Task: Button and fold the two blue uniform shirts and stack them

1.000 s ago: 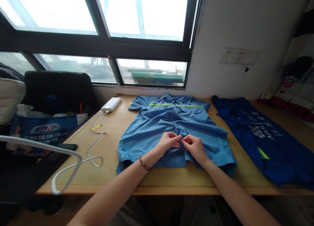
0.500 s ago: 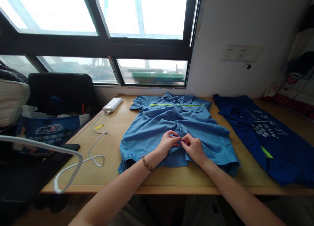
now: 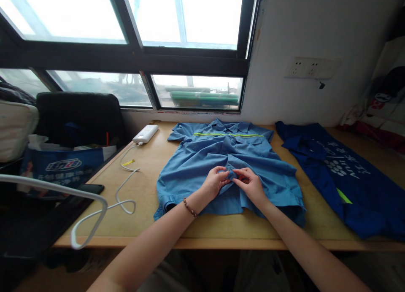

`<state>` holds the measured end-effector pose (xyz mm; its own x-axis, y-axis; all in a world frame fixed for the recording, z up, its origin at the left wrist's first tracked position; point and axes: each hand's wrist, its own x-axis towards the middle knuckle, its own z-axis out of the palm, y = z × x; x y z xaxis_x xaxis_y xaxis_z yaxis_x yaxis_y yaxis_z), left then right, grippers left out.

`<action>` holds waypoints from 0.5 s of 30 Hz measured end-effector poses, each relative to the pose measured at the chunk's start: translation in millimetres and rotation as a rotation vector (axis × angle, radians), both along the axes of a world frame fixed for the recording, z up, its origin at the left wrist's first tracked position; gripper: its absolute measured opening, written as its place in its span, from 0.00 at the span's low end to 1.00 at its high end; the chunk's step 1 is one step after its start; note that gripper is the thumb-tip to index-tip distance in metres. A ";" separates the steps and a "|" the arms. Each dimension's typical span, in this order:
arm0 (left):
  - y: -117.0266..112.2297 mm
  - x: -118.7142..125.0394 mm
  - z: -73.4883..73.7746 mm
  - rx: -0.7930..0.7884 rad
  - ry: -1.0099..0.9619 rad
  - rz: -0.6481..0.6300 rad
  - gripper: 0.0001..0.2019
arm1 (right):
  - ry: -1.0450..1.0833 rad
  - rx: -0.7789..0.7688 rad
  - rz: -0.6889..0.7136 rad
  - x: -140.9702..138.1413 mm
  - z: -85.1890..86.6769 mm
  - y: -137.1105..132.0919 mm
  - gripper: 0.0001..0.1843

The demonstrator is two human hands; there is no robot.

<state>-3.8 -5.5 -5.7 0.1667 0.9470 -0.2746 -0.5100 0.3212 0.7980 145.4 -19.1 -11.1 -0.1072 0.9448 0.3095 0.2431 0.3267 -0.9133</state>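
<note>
A light blue short-sleeved shirt (image 3: 190,165) lies face up on the wooden table (image 3: 139,228), its collar toward the window. A yellow-green stripe runs across its chest. Both hands meet at the lower front opening, where the cloth is lifted and bunched. My left hand (image 3: 217,181), with a braided bracelet at the wrist, pinches one side of the opening. Close beside it, my right hand (image 3: 249,183) pinches the cloth at the other edge with thumb and forefinger. Any button between the fingertips is too small to make out.
A dark blue garment (image 3: 329,174) with white print lies to the right. At the left are a white power bank (image 3: 145,133), its white cable (image 3: 118,199) looping past the table edge, and a black chair (image 3: 79,114) holding a blue bag (image 3: 63,169).
Both hands keep their pinch at the shirt opening. The right hand's fingers have shifted and straightened a little, and the bunched cloth between the hands has turned slightly.
</note>
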 end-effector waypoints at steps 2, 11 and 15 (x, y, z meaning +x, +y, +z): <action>0.0 0.8 -1.0 -0.008 -0.003 0.003 0.14 | 0.000 -0.016 0.015 0.2 -0.3 0.1 0.15; -1.2 3.8 -2.6 0.026 -0.010 0.050 0.17 | -0.015 -0.043 0.064 1.3 -0.8 1.8 0.15; -1.7 3.8 -3.0 0.050 -0.016 0.033 0.17 | -0.024 -0.024 0.056 1.7 -0.4 1.7 0.15</action>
